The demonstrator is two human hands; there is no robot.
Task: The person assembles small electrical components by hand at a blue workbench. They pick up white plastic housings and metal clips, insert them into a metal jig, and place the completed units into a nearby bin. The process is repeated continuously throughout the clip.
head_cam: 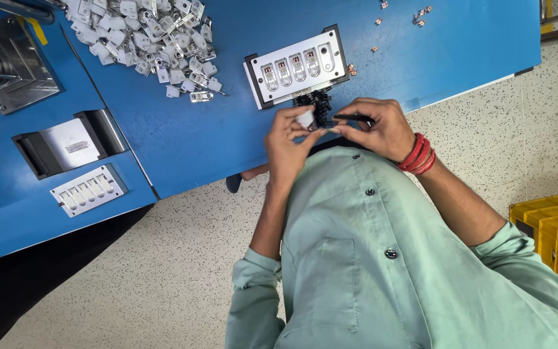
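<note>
My left hand pinches a small white plastic part near the table's front edge. My right hand, with red threads around the wrist, holds a thin black tool whose tip meets the white part. Just beyond both hands lies a heap of small black parts. Behind that sits a white rectangular jig with several slots that hold small metal-and-white parts.
A large pile of white parts lies at the back of the blue table. A second slotted jig and a black-framed fixture sit left, beside a metal machine. Yellow crates stand on the floor right.
</note>
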